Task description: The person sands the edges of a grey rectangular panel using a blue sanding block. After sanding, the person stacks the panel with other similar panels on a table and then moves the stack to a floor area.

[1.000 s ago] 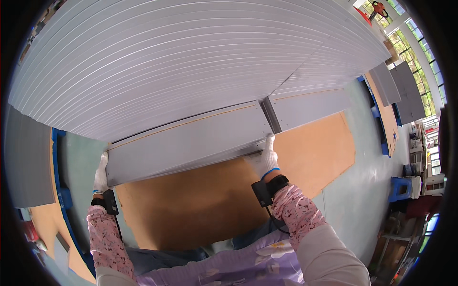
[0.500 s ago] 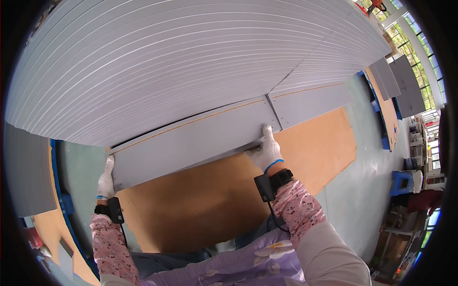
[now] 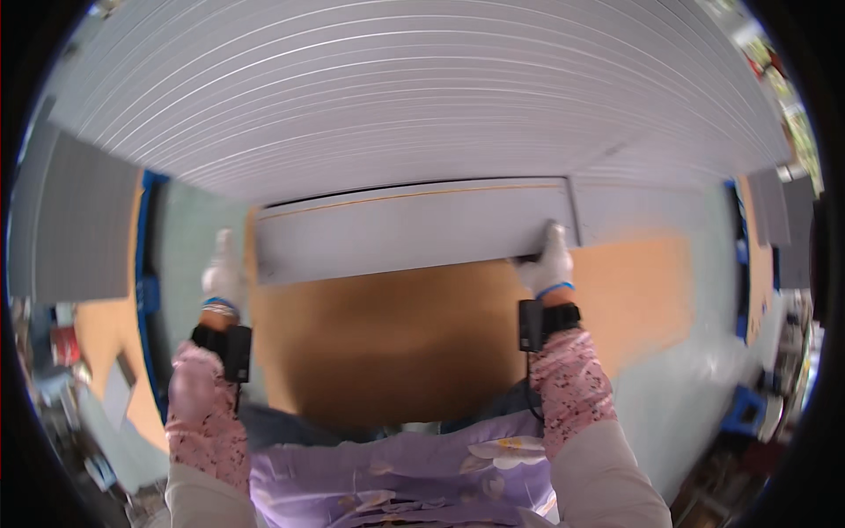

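Note:
A long grey panel [image 3: 405, 231] with a thin yellowish line along its far side lies in front of a tall stack of grey boards [image 3: 422, 97]. My right hand [image 3: 553, 262], in a white knit glove, grips its near edge close to the right end, thumb on top and the other fingers under the edge. At the panel's left end, my gloved left hand [image 3: 224, 275] is held a little apart from it, fingers stretched forward and somewhat blurred. A second grey panel [image 3: 634, 211] lies end to end with the first on the right.
Brown board [image 3: 642, 286] lies beneath the panels and reaches toward my legs. Stacks of grey sheets [image 3: 84, 220] stand on blue pallets [image 3: 151, 255] at the left, with more at the far right. A blue stool [image 3: 745, 410] stands on the floor at the lower right.
My left hand has come off the panel's left end, moving outward. The right hand still grips the near edge. My view has turned, so the panels now appear more level.

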The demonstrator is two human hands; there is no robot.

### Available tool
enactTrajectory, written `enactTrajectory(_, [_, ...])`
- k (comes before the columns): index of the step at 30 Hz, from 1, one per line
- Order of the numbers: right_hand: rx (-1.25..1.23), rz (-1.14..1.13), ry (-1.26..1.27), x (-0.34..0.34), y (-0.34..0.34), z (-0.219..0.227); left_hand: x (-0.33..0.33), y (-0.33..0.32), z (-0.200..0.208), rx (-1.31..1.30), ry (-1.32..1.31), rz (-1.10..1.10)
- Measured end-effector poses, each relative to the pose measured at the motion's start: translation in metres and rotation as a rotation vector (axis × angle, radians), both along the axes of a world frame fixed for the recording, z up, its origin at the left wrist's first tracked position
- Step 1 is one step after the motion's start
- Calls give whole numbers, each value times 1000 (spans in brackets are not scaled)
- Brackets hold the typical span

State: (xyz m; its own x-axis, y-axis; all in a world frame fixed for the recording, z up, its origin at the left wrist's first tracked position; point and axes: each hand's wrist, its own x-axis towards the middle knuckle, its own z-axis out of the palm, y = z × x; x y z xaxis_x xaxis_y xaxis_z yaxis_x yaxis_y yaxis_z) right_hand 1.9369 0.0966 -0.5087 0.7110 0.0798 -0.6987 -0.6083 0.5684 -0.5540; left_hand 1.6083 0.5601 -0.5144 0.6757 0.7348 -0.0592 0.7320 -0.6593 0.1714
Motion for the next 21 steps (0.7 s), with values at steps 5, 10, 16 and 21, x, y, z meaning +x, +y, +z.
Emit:
enactTrajectory(5, [-17, 4, 122, 11, -7, -7, 39, -102, 16, -1376, -850, 887])
enactTrajectory(10, [-62, 3, 116, 19, -15, -13, 45, -108, 14, -1613, -1375, 1051])
enactTrajectory(16, [-27, 83, 104, 25, -21, -9, 52, -100, 21, -1616, -1388, 1181])
enactTrajectory(21, [47, 115, 73, 26, -30, -15, 42, -92, 10, -1685, -1392, 1156])
